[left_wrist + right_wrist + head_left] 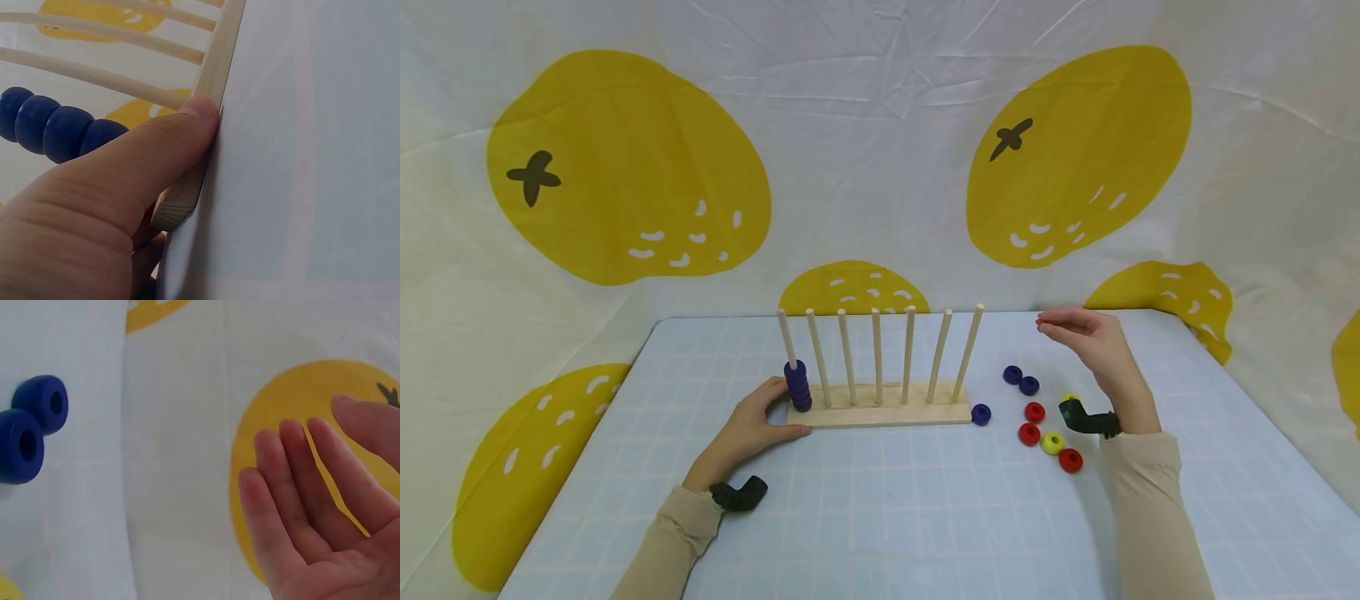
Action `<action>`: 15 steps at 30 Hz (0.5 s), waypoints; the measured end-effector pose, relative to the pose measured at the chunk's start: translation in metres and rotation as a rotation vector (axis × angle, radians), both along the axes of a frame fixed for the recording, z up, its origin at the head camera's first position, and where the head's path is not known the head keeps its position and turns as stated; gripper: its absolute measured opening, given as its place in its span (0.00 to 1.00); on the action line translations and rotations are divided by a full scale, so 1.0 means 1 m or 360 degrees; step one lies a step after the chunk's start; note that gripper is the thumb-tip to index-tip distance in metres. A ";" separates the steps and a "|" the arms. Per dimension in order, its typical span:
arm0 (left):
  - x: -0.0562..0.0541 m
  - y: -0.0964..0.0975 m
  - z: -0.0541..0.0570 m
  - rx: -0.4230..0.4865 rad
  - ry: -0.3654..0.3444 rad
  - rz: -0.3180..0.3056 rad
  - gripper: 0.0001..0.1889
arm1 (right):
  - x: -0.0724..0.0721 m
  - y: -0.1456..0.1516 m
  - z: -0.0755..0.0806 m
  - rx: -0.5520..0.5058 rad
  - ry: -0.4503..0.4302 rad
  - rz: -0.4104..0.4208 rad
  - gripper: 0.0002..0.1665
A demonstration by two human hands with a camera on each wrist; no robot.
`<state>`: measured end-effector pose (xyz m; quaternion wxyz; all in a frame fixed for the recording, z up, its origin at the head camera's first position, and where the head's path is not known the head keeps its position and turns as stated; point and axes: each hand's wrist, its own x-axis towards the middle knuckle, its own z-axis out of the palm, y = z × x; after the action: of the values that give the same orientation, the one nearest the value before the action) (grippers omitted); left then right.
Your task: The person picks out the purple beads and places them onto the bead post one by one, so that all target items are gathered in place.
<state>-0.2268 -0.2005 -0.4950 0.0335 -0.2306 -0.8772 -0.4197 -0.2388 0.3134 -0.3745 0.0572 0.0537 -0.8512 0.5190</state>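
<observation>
A wooden peg stand (880, 414) with several upright pegs rests on the table. Stacked on its leftmost peg are several dark blue beads (797, 385). My left hand (752, 429) grips the stand's left end, and in the left wrist view the thumb (169, 140) presses along the base's front edge. Raised over the right side of the table, my right hand (1093, 337) holds nothing. Its fingers (294, 481) are loosely extended in the right wrist view, the thumb apart from them. Two blue beads (1021, 380) lie left of and below that hand.
Another blue bead (981, 414) lies by the stand's right end. Three red beads (1029, 433) and a yellow bead (1052, 442) are scattered nearby. A second yellow bead (1070, 397) is partly hidden behind the right wrist camera (1086, 419). A patterned cloth (865, 167) hangs behind the table.
</observation>
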 end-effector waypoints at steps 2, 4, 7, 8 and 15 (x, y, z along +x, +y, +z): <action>0.000 0.000 0.001 0.0004 -0.0004 0.0001 0.38 | -0.003 0.006 -0.007 0.0073 -0.0110 0.0026 0.25; 0.001 0.001 0.001 0.0004 -0.0008 0.0004 0.39 | -0.005 0.011 -0.013 0.0133 -0.0209 0.0073 0.26; 0.001 0.001 0.001 0.0004 -0.0007 0.0004 0.39 | -0.009 0.018 -0.023 0.0155 -0.0305 0.0154 0.26; 0.001 0.001 0.001 0.0002 -0.0004 0.0005 0.39 | -0.010 0.020 -0.027 0.0161 -0.0330 0.0173 0.26; 0.000 0.000 -0.001 -0.0001 0.0005 0.0006 0.38 | -0.014 0.029 -0.044 0.0184 -0.0463 0.0232 0.24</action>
<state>-0.2264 -0.2005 -0.4957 0.0355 -0.2298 -0.8778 -0.4189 -0.2526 0.3421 -0.4185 -0.1078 0.0428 -0.8727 0.4744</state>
